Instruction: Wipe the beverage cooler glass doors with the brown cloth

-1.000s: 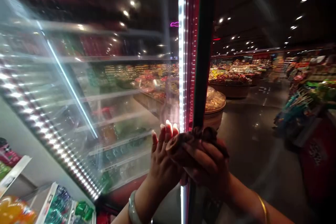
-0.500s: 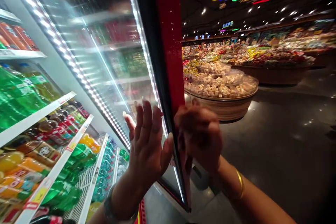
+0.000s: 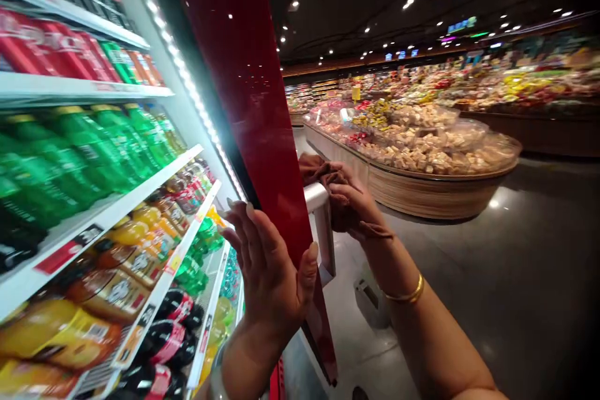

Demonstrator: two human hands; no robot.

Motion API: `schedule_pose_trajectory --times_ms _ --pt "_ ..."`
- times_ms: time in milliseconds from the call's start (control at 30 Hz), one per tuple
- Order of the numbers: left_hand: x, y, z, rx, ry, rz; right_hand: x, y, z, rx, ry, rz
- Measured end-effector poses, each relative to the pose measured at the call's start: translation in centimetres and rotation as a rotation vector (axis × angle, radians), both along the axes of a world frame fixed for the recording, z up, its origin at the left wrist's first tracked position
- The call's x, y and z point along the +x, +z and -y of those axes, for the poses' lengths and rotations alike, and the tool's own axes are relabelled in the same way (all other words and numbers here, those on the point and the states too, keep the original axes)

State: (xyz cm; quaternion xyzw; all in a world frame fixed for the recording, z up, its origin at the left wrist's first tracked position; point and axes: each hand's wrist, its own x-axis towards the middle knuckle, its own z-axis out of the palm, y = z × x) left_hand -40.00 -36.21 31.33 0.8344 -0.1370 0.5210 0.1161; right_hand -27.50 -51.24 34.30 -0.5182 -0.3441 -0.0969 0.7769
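Currently the left hand (image 3: 269, 269) lies flat against the inner edge of the door (image 3: 248, 87), a tall glossy red panel that stands ajar. Its fingers (image 3: 255, 231) are straight and slightly spread, gripping nothing, with the thumb hooked over the door's edge.

On the outer side of the door, the right hand (image 3: 359, 212) is closed around a crumpled brown cloth (image 3: 316, 169), soft and folded. It presses the cloth against the top of the handle (image 3: 323, 225), a smooth white bar fixed to the door. A thin gold bangle (image 3: 405, 294) circles the right wrist.

Left of the door, white flat shelves (image 3: 140, 194) carry red cans (image 3: 56, 50), green plastic bottles (image 3: 94, 150) and orange bottles (image 3: 135, 228). A vertical strip of small lights (image 3: 187, 84) runs beside the door frame.

Right of the door, well apart, stands a rounded wooden display stand (image 3: 440, 190) heaped with pale packaged goods, on a dark polished floor (image 3: 492, 275).
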Motion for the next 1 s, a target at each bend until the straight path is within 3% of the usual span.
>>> schedule_pose_trajectory --times_ms 100,233,333,400,667,833,1000 --pt "-2.5 0.1 -2.2 0.015 0.128 0.005 -1.2 -0.7 -4.4 -0.025 0.216 -0.078" --pt "-5.8 2.5 -4.6 -0.018 0.323 0.019 -4.8 -1.5 -9.5 0.047 0.474 -0.154" --pt "-7.5 4.6 -5.6 0.026 0.416 0.024 -7.1 -2.2 -12.5 0.132 0.553 -0.240" --pt "-8.1 5.1 -6.0 0.049 0.468 0.025 -8.3 -2.8 -14.3 0.178 0.591 -0.305" --pt "-9.0 1.8 -8.3 0.103 0.740 -0.027 -12.6 -4.1 -21.2 0.181 0.843 -0.437" --pt "-10.0 1.8 -9.5 0.195 0.845 -0.103 -13.3 -5.0 -24.5 0.196 0.953 -0.366" --pt "-9.9 1.9 -11.0 0.167 0.925 -0.144 -13.5 -6.0 -26.7 0.154 1.037 -0.287"
